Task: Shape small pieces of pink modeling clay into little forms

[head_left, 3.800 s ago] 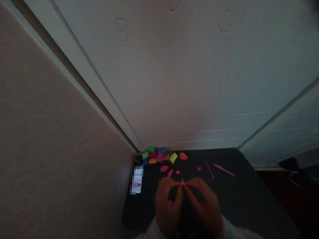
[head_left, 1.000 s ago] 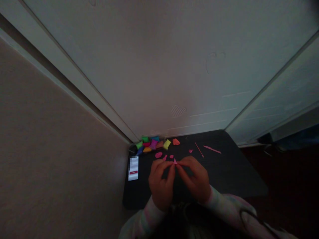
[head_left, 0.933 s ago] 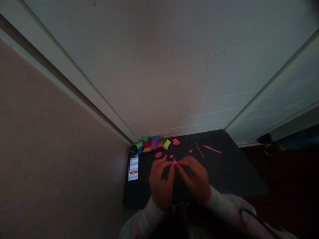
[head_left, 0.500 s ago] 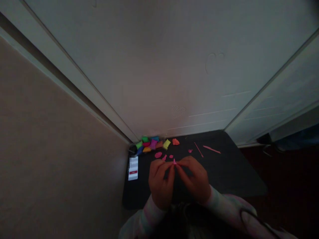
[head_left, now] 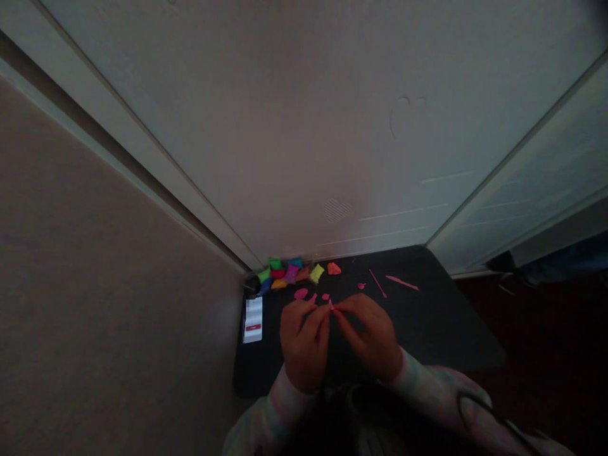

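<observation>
My left hand point(head_left: 304, 342) and my right hand point(head_left: 371, 335) meet fingertip to fingertip over the dark table. Pinched between them is a small piece of pink modelling clay point(head_left: 331, 305), mostly covered by the fingers. Just beyond my hands lie more pink bits: a flat oval clay piece point(head_left: 301, 294), a narrow clay piece point(head_left: 313, 298) partly behind my left hand, and a small clay lump point(head_left: 325, 296). Farther right sits another little pink clay piece point(head_left: 361, 285).
Colourful clay packets point(head_left: 285, 273) are heaped at the back left, an orange lump point(head_left: 334, 269) beside them. A phone point(head_left: 253, 320) lies on the left of the table point(head_left: 441, 329). Two pink modelling tools, a thin stick point(head_left: 378, 283) and a flat blade point(head_left: 403, 282), rest at right.
The fingers have shifted slightly around the pink clay, and less of it shows. Both hands stay together in nearly the same place; the view has moved a little.
</observation>
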Action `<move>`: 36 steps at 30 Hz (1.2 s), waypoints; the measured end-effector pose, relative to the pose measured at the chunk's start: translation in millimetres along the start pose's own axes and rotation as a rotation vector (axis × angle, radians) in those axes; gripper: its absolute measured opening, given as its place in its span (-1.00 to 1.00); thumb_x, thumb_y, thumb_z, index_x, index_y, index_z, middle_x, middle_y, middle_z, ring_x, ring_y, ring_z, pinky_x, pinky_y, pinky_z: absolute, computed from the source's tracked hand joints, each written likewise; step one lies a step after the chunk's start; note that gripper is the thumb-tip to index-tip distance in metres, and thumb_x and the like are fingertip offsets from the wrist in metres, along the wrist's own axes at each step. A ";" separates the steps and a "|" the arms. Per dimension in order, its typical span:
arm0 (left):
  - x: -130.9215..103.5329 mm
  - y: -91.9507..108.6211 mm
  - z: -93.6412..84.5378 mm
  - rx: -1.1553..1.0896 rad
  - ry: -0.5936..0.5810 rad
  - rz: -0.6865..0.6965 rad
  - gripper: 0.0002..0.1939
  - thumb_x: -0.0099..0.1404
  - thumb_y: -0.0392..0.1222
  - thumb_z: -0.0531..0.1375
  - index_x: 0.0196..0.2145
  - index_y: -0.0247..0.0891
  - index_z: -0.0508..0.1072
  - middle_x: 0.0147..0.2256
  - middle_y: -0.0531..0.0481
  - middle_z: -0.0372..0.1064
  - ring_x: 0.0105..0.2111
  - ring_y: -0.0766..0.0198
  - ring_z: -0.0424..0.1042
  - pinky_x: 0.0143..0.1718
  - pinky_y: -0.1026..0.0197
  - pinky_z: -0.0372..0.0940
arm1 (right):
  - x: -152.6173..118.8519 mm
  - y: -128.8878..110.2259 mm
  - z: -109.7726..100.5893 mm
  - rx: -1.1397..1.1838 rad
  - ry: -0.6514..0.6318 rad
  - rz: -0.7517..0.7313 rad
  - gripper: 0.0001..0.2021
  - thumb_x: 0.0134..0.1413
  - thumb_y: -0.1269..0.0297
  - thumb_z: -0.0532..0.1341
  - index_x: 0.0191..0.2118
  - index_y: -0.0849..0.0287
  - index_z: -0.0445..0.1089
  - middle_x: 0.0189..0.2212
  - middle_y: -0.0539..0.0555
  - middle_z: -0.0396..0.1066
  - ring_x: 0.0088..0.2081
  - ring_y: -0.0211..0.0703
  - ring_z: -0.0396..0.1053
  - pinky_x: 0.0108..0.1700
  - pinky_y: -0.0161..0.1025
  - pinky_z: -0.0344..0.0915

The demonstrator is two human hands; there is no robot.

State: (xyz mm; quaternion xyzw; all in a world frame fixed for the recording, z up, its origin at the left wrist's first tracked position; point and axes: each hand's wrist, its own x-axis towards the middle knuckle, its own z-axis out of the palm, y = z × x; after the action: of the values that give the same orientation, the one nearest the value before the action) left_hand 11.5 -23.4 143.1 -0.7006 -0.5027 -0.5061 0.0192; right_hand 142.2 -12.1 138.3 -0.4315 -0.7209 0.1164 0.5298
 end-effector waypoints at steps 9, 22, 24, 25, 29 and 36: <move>2.9 9.1 0.2 -0.249 -0.003 -0.284 -0.90 0.09 -0.39 0.23 -0.45 -0.22 0.46 -0.42 0.04 0.35 -0.36 0.30 0.36 -0.29 0.24 0.29 | 3.5 -1.5 -2.3 0.124 -0.019 0.063 -0.92 0.08 0.40 0.15 -0.32 0.13 0.38 -0.45 0.04 0.46 -0.38 -0.20 0.41 -0.33 -0.27 0.37; 10.6 1.9 2.2 -0.944 -0.240 -1.007 -0.92 -0.01 -0.22 0.30 -0.52 -0.28 0.52 -0.47 0.03 0.40 -0.40 0.31 0.34 -0.30 0.25 0.24 | 6.0 -2.4 -9.4 0.305 -0.149 0.163 -0.92 0.04 0.44 0.16 -0.37 0.13 0.38 -0.46 0.01 0.43 -0.39 -0.23 0.39 -0.32 -0.30 0.32; 12.2 3.9 1.4 -1.044 -0.254 -1.084 -0.90 -0.05 -0.22 0.32 -0.56 -0.30 0.50 -0.52 0.06 0.36 -0.43 0.34 0.31 -0.32 0.27 0.23 | 5.6 -2.0 -10.0 0.340 -0.163 0.183 -0.92 0.04 0.44 0.17 -0.35 0.14 0.38 -0.47 0.01 0.42 -0.41 -0.25 0.37 -0.34 -0.31 0.32; 12.6 5.1 0.9 -1.087 -0.258 -1.120 -0.89 -0.06 -0.21 0.33 -0.56 -0.30 0.50 -0.52 0.06 0.35 -0.44 0.35 0.30 -0.33 0.27 0.23 | 5.5 -1.6 -10.1 0.357 -0.163 0.195 -0.91 0.03 0.44 0.18 -0.33 0.14 0.39 -0.47 0.01 0.42 -0.41 -0.25 0.37 -0.35 -0.31 0.31; 12.2 8.8 -0.6 -1.212 -0.270 -1.232 -0.82 -0.08 -0.17 0.35 -0.57 -0.33 0.47 -0.51 0.05 0.33 -0.44 0.38 0.30 -0.33 0.28 0.24 | 7.0 0.5 -11.3 0.437 -0.170 0.224 -0.85 -0.04 0.43 0.24 -0.28 0.10 0.43 -0.42 0.03 0.44 -0.34 -0.21 0.37 -0.27 -0.27 0.31; 9.0 12.2 1.7 -1.202 -0.272 -1.224 -0.76 0.05 -0.05 0.28 -0.52 -0.30 0.46 -0.48 0.03 0.34 -0.45 0.36 0.32 -0.35 0.25 0.26 | 8.3 1.9 -11.5 0.619 -0.196 0.409 -0.92 -0.07 0.41 0.27 -0.41 0.07 0.48 -0.44 0.01 0.44 -0.35 -0.21 0.36 -0.25 -0.25 0.28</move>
State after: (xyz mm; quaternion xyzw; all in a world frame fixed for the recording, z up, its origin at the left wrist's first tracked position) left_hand 21.3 -22.3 154.7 -0.2526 -0.4367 -0.5189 -0.6901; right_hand 152.6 -8.1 147.3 -0.3727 -0.5979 0.4725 0.5295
